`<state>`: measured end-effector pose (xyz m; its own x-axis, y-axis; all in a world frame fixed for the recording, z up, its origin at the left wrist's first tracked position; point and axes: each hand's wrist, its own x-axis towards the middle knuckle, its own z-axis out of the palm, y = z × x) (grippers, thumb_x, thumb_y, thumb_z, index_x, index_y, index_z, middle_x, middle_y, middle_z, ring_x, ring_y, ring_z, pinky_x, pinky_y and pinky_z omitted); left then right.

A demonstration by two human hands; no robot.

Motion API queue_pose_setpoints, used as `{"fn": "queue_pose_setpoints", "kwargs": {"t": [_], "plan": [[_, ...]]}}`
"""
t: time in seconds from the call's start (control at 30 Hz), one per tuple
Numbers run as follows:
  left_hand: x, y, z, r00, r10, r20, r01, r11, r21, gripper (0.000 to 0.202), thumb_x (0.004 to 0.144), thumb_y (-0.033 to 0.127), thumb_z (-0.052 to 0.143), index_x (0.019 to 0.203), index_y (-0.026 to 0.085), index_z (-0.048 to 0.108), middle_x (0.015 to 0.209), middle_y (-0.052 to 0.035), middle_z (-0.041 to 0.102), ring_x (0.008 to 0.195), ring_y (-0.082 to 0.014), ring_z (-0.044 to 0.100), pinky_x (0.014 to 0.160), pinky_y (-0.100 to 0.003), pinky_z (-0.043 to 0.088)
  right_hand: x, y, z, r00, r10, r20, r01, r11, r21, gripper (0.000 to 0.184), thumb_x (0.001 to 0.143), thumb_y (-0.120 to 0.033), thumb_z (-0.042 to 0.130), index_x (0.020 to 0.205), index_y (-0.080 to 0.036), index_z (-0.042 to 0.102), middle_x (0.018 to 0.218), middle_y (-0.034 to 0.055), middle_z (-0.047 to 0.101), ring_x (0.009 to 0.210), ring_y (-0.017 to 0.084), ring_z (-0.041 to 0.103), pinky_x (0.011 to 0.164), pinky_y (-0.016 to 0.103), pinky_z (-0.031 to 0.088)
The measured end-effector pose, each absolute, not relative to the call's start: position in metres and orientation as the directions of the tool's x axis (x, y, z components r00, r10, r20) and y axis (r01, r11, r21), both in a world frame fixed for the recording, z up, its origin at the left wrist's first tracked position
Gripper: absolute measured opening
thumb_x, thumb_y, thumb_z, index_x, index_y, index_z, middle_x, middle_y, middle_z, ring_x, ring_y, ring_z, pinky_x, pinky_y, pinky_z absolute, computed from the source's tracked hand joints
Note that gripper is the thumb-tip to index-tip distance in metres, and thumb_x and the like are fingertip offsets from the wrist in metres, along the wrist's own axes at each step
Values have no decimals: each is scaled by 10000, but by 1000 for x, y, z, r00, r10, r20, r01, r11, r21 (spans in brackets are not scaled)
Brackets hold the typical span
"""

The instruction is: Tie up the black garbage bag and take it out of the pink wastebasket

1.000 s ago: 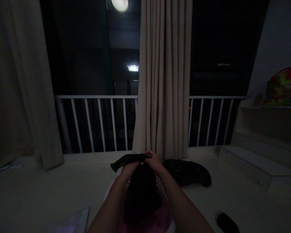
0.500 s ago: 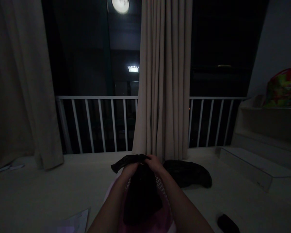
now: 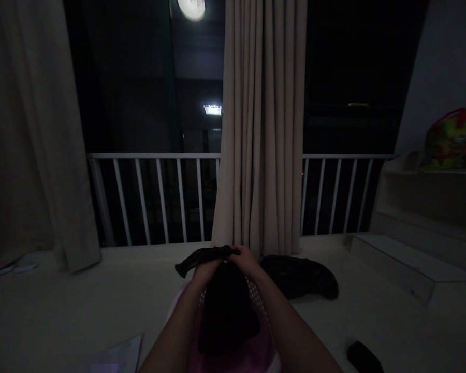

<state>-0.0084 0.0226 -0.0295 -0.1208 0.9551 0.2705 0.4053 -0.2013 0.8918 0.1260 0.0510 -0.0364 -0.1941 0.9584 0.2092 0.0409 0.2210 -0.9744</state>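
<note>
Black, limp material [image 3: 202, 255] — thin plastic or cloth, I can't tell which in this gloom — is bunched right before the foot of the beige curtain [image 3: 260, 155], and that's where I'm looking from my remote seat. Right hand [image 3: 248, 261], in front of the curtain's base, has its fingertips pinching the gathered part. Left hand [image 3: 207, 270], just left of the curtain's foot, goes in under the fold; its fingers are hidden, so I can't call whether they grip or merely prop. One loose end flops out to the curtain's left. I judge the stuff light and soft, perhaps a little slippery; not fragile, though a thin sheet could tear. Best hold, I'd say: the thick bunch nearest the curtain, several layers at once, not that drooping end. On my side of the curtain, a dark mass [image 3: 227, 316] sits against a pink thing [image 3: 267, 344] — whether it joins the bunch, I can't tell — and a black bundle [image 3: 301, 277] lies by the curtain's right foot.
</note>
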Motion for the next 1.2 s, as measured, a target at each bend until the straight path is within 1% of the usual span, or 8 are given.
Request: {"fn": "queue_pose_setpoints", "kwargs": {"t": [0.1,0.2,0.3,0.43,0.63,0.77,1.0,1.2], "plan": [[-7,24,-24,-114,962,250,424,-180,887,141,692,258,570,798,202,646,1038,-89,667,1086,-247,548,988,-327,334,126,50,-33,-120,970,210,22,214,-977,151,561,-235,597,685,-152,573,620,-23,590,620,132,555,594,235,415],[-5,21,-19,-129,973,190,418,-120,900,129,679,283,583,761,210,652,957,-88,686,1011,-264,587,942,-332,374,126,47,-28,-71,978,194,17,195,-981,142,559,-244,589,659,-163,530,564,-38,550,524,112,519,518,222,389],[-2,13,-16,-126,976,180,370,-123,921,236,716,365,529,816,197,662,950,-77,686,961,-263,605,889,-343,416,126,45,-23,-33,985,167,-8,167,-986,169,542,-237,596,667,-175,500,539,-51,530,452,100,490,460,216,371],[0,6,-13,-126,966,225,320,-175,931,332,697,401,532,891,165,662,982,-78,675,995,-262,587,893,-342,414,126,45,-20,26,987,156,19,156,-988,140,530,-176,557,649,-178,481,520,-55,514,432,94,476,440,209,365],[0,5,-11,-90,970,228,276,-196,941,406,701,457,536,942,153,655,1042,-87,658,1021,-257,573,907,-329,400,128,43,-20,26,987,160,36,159,-987,116,561,-147,485,672,-181,483,536,-56,496,417,86,461,423,206,357],[0,5,-12,-124,966,226,247,-191,950,476,705,511,542,987,143,646,1033,-95,662,999,-251,587,888,-328,414,128,45,-20,49,985,168,63,165,-984,119,558,-151,513,673,-179,499,542,-47,502,459,95,473,456,211,372],[-1,14,-15,-310,916,255,141,-221,965,509,717,547,538,887,79,643,794,-119,681,783,-253,642,702,-331,486,126,46,-19,-38,970,241,-54,239,-970,294,514,-275,667,774,-154,605,728,5,628,703,144,573,643,246,429],[-7,19,-17,-411,872,265,172,-211,962,411,744,476,536,865,100,649,862,-127,690,857,-256,640,766,-337,477,127,42,-15,-81,977,199,-201,180,-963,424,541,-390,694,887,-151,643,824,35,654,738,148,585,657,256,434]]}}
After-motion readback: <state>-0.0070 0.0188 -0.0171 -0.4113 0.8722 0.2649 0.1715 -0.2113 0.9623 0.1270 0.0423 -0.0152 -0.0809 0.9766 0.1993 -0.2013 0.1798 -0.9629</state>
